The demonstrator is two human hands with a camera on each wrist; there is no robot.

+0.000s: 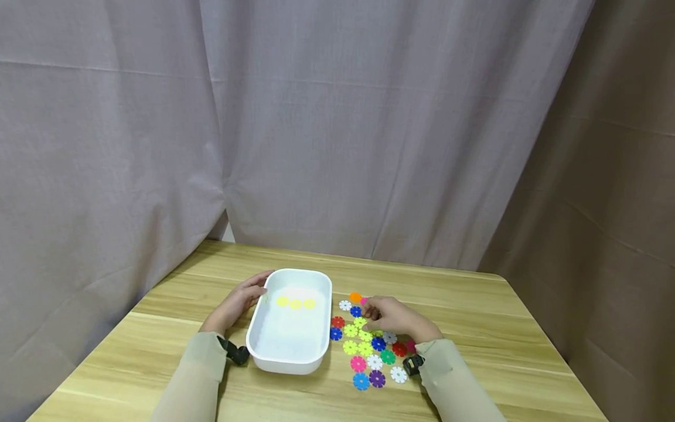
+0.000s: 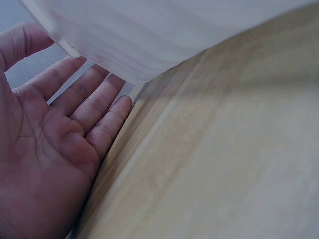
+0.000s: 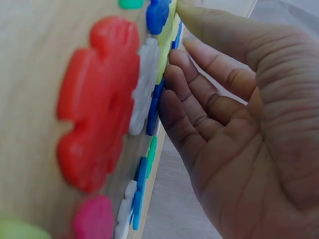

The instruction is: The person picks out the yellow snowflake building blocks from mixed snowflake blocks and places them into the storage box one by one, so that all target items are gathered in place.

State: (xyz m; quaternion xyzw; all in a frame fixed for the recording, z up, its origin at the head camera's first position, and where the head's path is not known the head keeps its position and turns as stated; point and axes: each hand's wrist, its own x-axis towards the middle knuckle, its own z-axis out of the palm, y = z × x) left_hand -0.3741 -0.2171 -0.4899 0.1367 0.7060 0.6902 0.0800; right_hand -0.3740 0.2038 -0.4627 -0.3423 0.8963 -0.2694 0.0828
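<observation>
A white rectangular tray (image 1: 289, 346) stands on the table, with three yellow snowflake discs (image 1: 296, 305) in a row inside it. My left hand (image 1: 238, 302) rests along the tray's left wall, its thumb at the rim and its fingers extended against the outside, as the left wrist view shows. Over the loose snowflake discs to the right of the tray is my right hand (image 1: 394, 318), fingers loosely bent. Its thumb and fingertips touch down among yellow-green discs (image 1: 350, 331) and a blue disc (image 3: 156, 107); nothing shows lifted between them.
Nearer the table's front lie a purple disc (image 1: 377, 378), a light blue disc (image 1: 361, 381) and a pink disc (image 1: 358, 364). An orange disc (image 1: 355, 297) is at the far end of the spread. Grey curtains (image 1: 369, 146) hang behind the wooden table (image 1: 506, 351).
</observation>
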